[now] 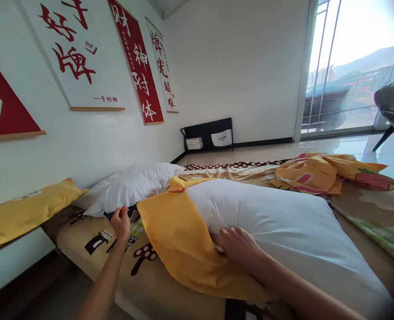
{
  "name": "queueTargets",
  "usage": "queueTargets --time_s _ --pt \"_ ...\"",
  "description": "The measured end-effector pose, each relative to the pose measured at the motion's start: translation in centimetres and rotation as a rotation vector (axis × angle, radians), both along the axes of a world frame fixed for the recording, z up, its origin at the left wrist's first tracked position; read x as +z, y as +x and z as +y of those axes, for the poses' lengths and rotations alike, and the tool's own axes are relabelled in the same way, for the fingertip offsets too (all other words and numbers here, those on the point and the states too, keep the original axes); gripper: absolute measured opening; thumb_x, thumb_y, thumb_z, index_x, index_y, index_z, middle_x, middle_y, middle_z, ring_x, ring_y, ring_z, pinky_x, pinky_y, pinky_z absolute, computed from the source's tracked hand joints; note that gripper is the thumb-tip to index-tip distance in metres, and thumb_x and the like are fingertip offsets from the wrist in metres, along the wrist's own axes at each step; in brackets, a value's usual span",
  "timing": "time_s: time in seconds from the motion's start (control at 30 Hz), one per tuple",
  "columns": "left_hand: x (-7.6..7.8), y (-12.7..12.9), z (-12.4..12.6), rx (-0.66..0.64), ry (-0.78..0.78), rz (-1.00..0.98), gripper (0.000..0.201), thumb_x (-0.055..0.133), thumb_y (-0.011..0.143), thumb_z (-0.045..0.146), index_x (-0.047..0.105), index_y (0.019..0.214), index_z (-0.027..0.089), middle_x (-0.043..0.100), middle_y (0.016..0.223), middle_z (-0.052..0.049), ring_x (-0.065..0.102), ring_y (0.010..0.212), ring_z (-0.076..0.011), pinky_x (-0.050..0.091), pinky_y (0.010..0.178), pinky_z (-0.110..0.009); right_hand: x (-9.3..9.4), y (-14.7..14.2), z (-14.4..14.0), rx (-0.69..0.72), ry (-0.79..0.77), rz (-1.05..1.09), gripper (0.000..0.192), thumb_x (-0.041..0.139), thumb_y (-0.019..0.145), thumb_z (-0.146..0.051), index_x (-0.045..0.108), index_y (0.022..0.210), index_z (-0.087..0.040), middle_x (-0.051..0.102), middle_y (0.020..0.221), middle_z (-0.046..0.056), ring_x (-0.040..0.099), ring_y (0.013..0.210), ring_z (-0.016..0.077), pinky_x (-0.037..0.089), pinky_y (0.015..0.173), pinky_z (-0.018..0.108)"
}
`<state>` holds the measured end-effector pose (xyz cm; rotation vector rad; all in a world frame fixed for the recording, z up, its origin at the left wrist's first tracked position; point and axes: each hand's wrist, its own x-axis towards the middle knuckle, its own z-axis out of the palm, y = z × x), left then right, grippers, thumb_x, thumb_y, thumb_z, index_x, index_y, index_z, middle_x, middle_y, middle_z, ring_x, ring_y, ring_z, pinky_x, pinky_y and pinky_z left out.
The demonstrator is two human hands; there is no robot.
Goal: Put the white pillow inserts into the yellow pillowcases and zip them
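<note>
Two hands work: left hand [121,223] pinches the yellow case [180,240] edge; right hand [238,245] presses flat, fingers apart, on the pillow [283,231]. Case mouth should stay taut.

Matt white cloth pillow [283,231], half sleeved in soft yellow cloth pillowcase [180,240]; beyond pillow, crumpled yellow cloth blanket [320,171], glossy tiled floor [250,153].

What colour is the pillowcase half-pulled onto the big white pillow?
Plain yellow pillowcase, clearest in the head view; the right hand rests at its edge on the white pillow.
</note>
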<state>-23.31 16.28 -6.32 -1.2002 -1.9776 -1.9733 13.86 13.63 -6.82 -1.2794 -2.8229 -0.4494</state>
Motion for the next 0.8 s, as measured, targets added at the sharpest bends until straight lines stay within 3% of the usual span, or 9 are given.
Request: queueTargets --time_s 0.07,0.13,0.17,0.27,0.4,0.5,0.63,0.7,0.8 --pt "-1.8 3.0 -2.0 -0.083 0.033 0.26 0.022 0.047 0.083 0.037 0.055 0.076 0.018 0.059 0.074 -0.004 0.054 0.071 -0.018 0.044 0.069 -0.029 0.1 0.0 -0.2 0.006 -0.013 0.002 0.029 0.045 0.089 -0.013 0.064 0.105 -0.027 0.068 0.084 0.004 0.067 0.073 0.0197 0.03 0.05 0.026" --pt "-4.3 6.6 -4.6 -0.377 -0.059 0.735 0.023 0.049 0.084 0.036 0.059 0.092 0.018 0.063 0.087 -0.006 0.058 0.083 -0.0198 0.046 0.076 -0.03 0.4 0.2 -0.3 -0.005 -0.021 0.014 0.031 0.043 0.09 -0.013 0.062 0.108 -0.028 0.067 0.086 0.004 0.066 0.074 0.0199 0.03 0.051 0.026" --pt "-5.7 8.3 -5.8 -0.43 -0.105 0.927 0.029 0.054 0.082 0.037 0.059 0.103 0.018 0.063 0.097 -0.008 0.058 0.091 -0.0223 0.045 0.082 -0.033 0.6 0.3 -0.4 -0.02 -0.023 0.025 0.031 0.042 0.09 -0.014 0.061 0.11 -0.028 0.067 0.087 0.004 0.066 0.075 0.0202 0.03 0.052 0.026" --pt "-9.4 11.6 -7.8 -0.29 -0.188 1.085 0.045 0.062 0.078 0.041 0.054 0.113 0.015 0.062 0.105 -0.013 0.056 0.097 -0.027 0.043 0.087 -0.04 1.2 1.0 -0.4 -0.056 -0.029 0.071 0.035 0.04 0.091 -0.016 0.058 0.116 -0.032 0.066 0.092 0.004 0.065 0.078 0.0207 0.031 0.054 0.026" --pt "-11.7 11.1 -7.0 -0.05 -0.286 0.828 0.049 0.064 0.074 0.05 0.055 0.105 0.014 0.061 0.105 -0.016 0.055 0.099 -0.0325 0.041 0.087 -0.049 2.0 1.9 0.1 -0.056 -0.039 0.138 0.048 0.039 0.087 -0.013 0.053 0.123 -0.041 0.066 0.092 0.002 0.065 0.076 0.02 0.03 0.056 0.026" --pt "-11.3 9.4 -6.1 0.015 -0.233 0.352 0.06 0.065 0.067 0.059 0.055 0.103 0.012 0.061 0.101 -0.016 0.056 0.097 -0.0336 0.043 0.083 -0.05 2.5 2.1 0.4 -0.065 -0.04 0.208 0.061 0.041 0.081 -0.01 0.046 0.129 -0.048 0.065 0.09 -0.001 0.064 0.076 0.0193 0.029 0.057 0.026" --pt "-9.8 9.4 -6.3 -0.353 -0.27 -0.243 0.058 0.062 0.063 0.067 0.06 0.089 0.015 0.064 0.084 -0.01 0.062 0.081 -0.0271 0.049 0.07 -0.037 2.9 1.7 0.8 -0.113 -0.049 0.254 0.073 0.041 0.077 -0.006 0.039 0.134 -0.051 0.066 0.092 -0.002 0.064 0.079 0.0188 0.029 0.059 0.026" --pt "-9.2 10.6 -6.5 -0.509 -0.331 -0.241 0.052 0.06 0.065 0.067 0.061 0.072 0.016 0.063 0.072 -0.007 0.06 0.073 -0.0244 0.047 0.066 -0.032 3.3 1.4 0.9 -0.141 -0.067 0.263 0.072 0.041 0.077 -0.006 0.039 0.134 -0.05 0.065 0.094 -0.001 0.064 0.081 0.0178 0.03 0.061 0.026" --pt "-8.4 12.9 -6.5 -0.503 -0.266 -0.188 0.053 0.053 0.071 0.069 0.052 0.057 0.017 0.053 0.057 -0.002 0.051 0.059 -0.0172 0.039 0.056 -0.026 4.0 1.0 0.7 -0.173 -0.091 0.271 0.068 0.039 0.08 -0.006 0.041 0.134 -0.047 0.064 0.099 0.0 0.064 0.084 0.0164 0.032 0.062 0.025"
